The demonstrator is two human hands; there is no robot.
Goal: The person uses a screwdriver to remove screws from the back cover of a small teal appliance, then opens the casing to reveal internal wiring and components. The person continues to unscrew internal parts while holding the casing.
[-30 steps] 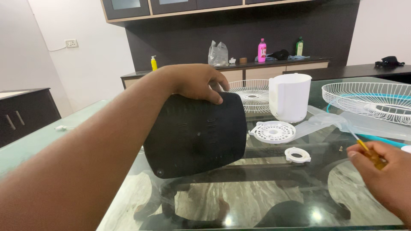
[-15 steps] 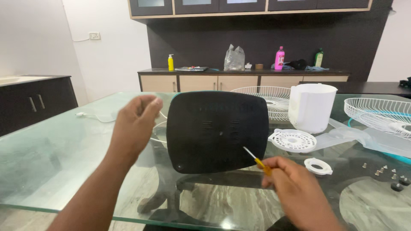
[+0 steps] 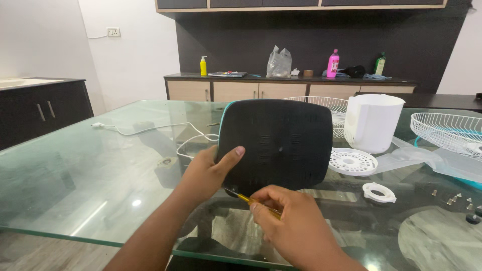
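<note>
A black, rounded-square plastic fan base (image 3: pixel 281 143) stands on edge on the glass tabletop (image 3: pixel 90 170), its vented underside facing the camera. The left hand (image 3: pixel 208 173) clasps its lower left edge, thumb pressed flat against the panel, while the right hand (image 3: pixel 296 223) pinches a slim yellow-handled screwdriver (image 3: pixel 251 200) between thumb and fingertips — tip at the panel's bottom left corner. The shell looks stiff and fairly light, but liable to slide on the glass, so the rim seems the surest hold. Just right lie a white round vented plastic disc (image 3: pixel 353 161) and a small white plastic ring (image 3: pixel 379 192); behind them stands a white plastic housing (image 3: pixel 374 123), with a white wire fan guard (image 3: pixel 447 131) and loose small screws (image 3: pixel 454 198) farther right.
</note>
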